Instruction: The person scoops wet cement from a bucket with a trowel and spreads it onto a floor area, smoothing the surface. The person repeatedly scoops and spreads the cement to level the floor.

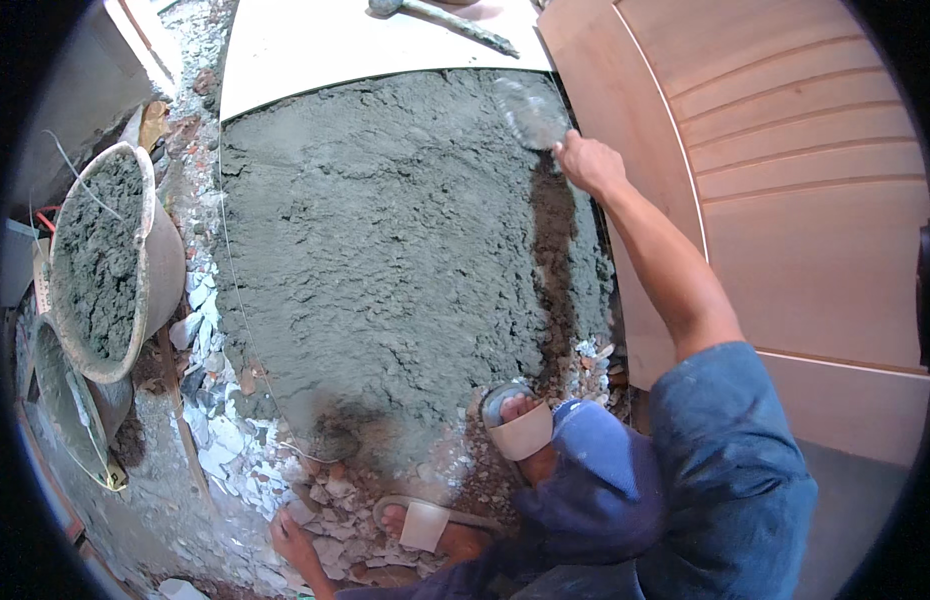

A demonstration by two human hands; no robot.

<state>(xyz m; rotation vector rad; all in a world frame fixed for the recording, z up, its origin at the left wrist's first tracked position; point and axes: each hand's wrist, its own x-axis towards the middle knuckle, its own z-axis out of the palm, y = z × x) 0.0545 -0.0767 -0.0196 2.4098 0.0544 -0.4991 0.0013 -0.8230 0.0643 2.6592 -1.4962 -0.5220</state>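
My right hand [591, 161] is closed on the handle of a trowel [534, 114], whose blade is blurred over the upper right corner of a bed of wet grey mortar [390, 225]. Below the trowel, a dark strip of bare soil [553, 262] runs down the mortar's right side. My left hand [289, 529] hangs low over broken rubble at the bottom, left of my sandalled foot; whether it holds anything cannot be told. A thin string [240, 300] runs along the mortar's left side and curls near the rubble.
A pale tile or slab [300, 52] borders the mortar's far edge, with a mallet [457, 26] lying on it. At left stand a bucket of mortar [146, 255] and another bucket [112, 412]. A panelled wooden door [802, 247] flanks the right side. My sandals [521, 431] rest on rubble.
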